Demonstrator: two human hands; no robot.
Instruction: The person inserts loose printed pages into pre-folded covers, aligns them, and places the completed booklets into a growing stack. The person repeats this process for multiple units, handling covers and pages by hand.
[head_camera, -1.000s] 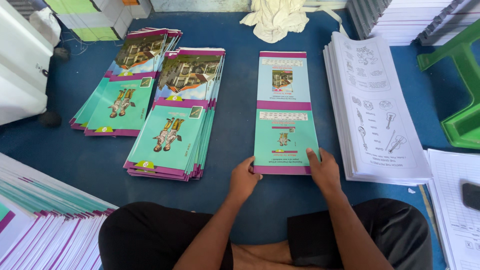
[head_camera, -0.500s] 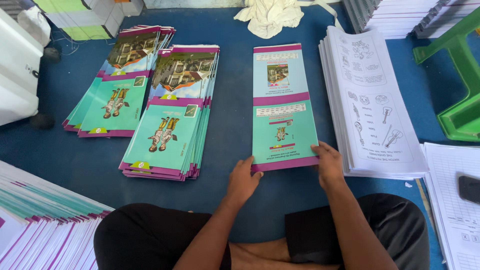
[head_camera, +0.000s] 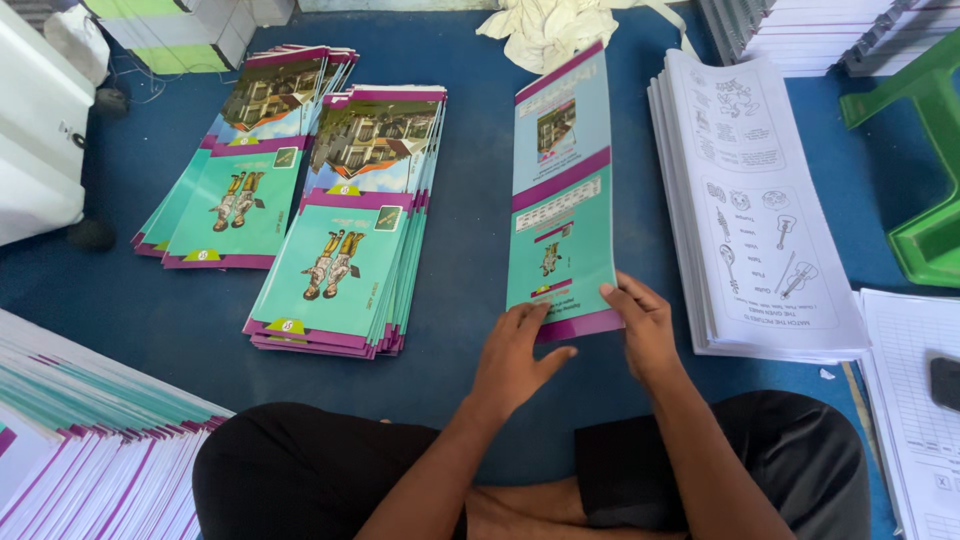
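A long teal and purple printed cover sheet (head_camera: 560, 190) is tilted up off the blue mat, its right edge raised. My left hand (head_camera: 515, 355) grips its near left corner. My right hand (head_camera: 640, 325) holds its near right corner, thumb on top. To the right lies a tall stack of white printed pages (head_camera: 760, 200) with line drawings. To the left lie two fanned piles of the same teal covers, the near pile (head_camera: 345, 230) and the far pile (head_camera: 245, 160).
A slanted stack of bound booklets (head_camera: 70, 450) fills the lower left. A green plastic stool (head_camera: 920, 150) stands at the right, above white forms (head_camera: 915, 400) and a dark phone (head_camera: 945, 380). A white cloth (head_camera: 555, 25) lies at the top. A white box (head_camera: 35, 140) sits at the left.
The cover sheet lay flat on the mat before; both hands have now taken its near corners and lifted it, tilting its right edge upward.
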